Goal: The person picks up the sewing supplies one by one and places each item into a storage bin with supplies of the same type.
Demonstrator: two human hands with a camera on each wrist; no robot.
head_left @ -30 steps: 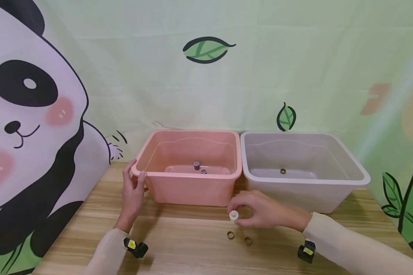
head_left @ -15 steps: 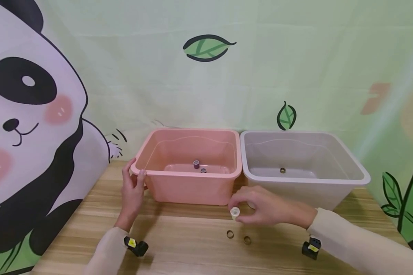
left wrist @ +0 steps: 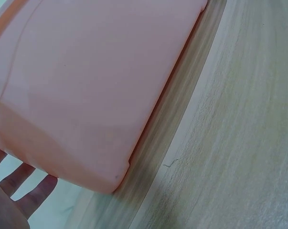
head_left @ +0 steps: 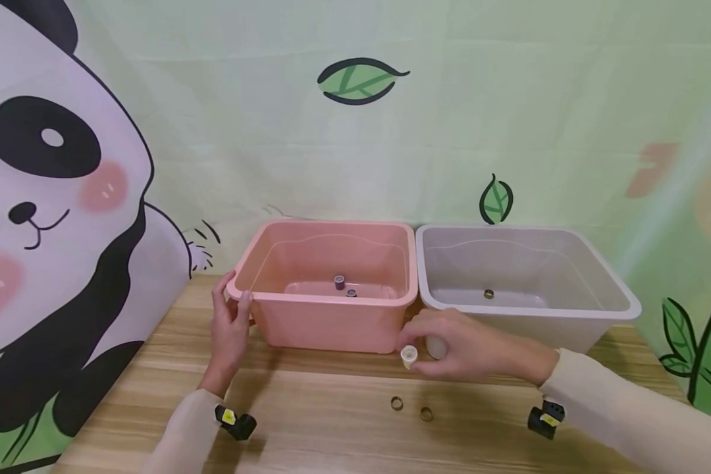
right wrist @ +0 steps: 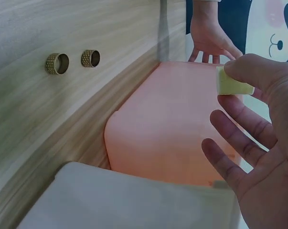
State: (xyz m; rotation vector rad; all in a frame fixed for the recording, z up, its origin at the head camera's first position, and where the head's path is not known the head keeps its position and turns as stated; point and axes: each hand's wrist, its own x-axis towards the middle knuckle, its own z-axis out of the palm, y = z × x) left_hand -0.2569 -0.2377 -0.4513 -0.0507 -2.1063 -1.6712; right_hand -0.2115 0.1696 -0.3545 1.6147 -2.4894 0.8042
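In the head view my right hand (head_left: 459, 345) pinches a small pale-yellow hollow cylinder (head_left: 409, 356) with a white rim, in front of the gap between two bins. The right wrist view shows this cylinder (right wrist: 233, 85) between thumb and index finger, the other fingers spread apart. My left hand (head_left: 230, 329) holds the front left corner of the pink bin (head_left: 332, 322), thumb at the front rim and fingers along the end wall. Two knurled brass-coloured rings (head_left: 397, 403) lie on the table below the right hand.
Inside the pink bin are a purple-grey hollow cylinder (head_left: 340, 282) and a smaller grey piece (head_left: 351, 293). The light-grey bin (head_left: 527, 312) stands right beside it with one brass-coloured ring (head_left: 488, 294) inside. Behind both hangs a printed panda cloth (head_left: 261, 131).
My right hand has moved a little up and to the right in the head view, toward the bins, with the pale-yellow cylinder. The left hand stays at the pink bin's corner.
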